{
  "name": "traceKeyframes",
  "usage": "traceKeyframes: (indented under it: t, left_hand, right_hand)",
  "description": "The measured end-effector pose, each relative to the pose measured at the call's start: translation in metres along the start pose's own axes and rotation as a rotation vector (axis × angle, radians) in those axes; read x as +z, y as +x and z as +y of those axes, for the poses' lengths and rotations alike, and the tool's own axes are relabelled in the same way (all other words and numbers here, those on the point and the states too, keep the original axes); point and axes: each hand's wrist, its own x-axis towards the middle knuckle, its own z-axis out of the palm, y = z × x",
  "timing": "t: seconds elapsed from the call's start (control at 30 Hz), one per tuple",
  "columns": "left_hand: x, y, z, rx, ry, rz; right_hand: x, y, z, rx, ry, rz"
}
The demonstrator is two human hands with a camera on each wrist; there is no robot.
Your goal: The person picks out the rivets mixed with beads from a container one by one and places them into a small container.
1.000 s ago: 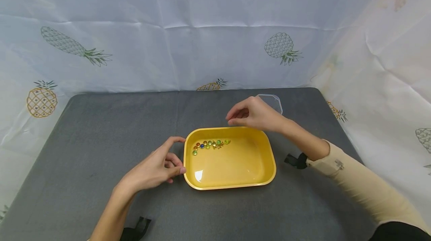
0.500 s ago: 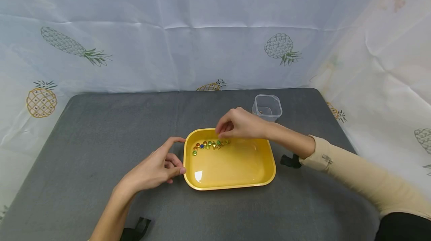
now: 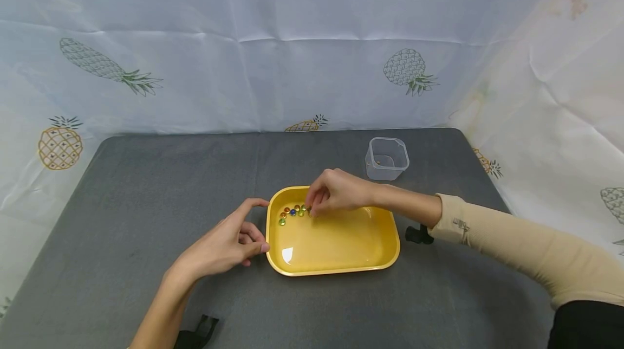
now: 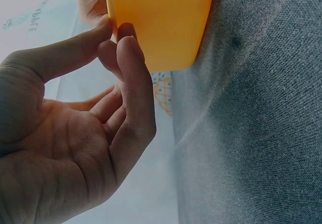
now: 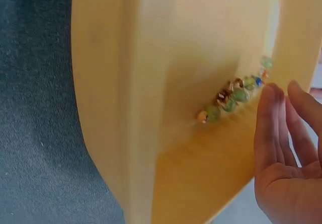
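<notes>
My right hand (image 3: 338,191) reaches into the yellow tray (image 3: 341,243), fingers bent and tips down at a row of small coloured beads (image 3: 293,212). In the right wrist view the thumb stands slightly apart from the fingers, and no bead shows between them. Green, amber and blue beads, with gold-coloured bits among them, lie along the tray's far side; whether they are strung together I cannot tell. The right hand covers part of the row in the head view. My left hand (image 3: 219,246) touches the tray's left rim with index finger and thumb, loosely bent, without wrapping round it.
A clear plastic container (image 3: 387,172) stands uncovered behind the tray at the right, with tiny amber specks inside. Grey cloth (image 3: 185,175) covers the table. Pale fabric with pineapple prints (image 3: 273,78) hangs behind and at the sides.
My right hand has come from beside the clear container, over the tray's far rim, down to the beads, moving left and nearer. The container is now uncovered to view. My left hand and tray stay put.
</notes>
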Motion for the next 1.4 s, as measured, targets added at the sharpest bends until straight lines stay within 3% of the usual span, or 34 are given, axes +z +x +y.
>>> traceKeyframes:
  t: [0.23, 0.6, 0.93, 1.4]
  left_hand:
    - [0.001, 0.0, 0.0, 0.006, -0.002, 0.001]
    - [0.001, 0.0, 0.001, 0.004, -0.005, 0.001]
    - [0.001, 0.0, 0.001, 0.005, -0.001, 0.004]
    - [0.001, 0.0, 0.0, 0.001, 0.002, 0.004]
  right_hand:
    - [0.012, -0.001, 0.003, 0.038, -0.006, -0.036]
    - [0.024, -0.003, 0.012, 0.084, -0.038, 0.027]
    - [0.029, -0.004, 0.018, 0.072, -0.088, 0.076]
    - [0.034, -0.005, 0.024, 0.082, -0.09, 0.056]
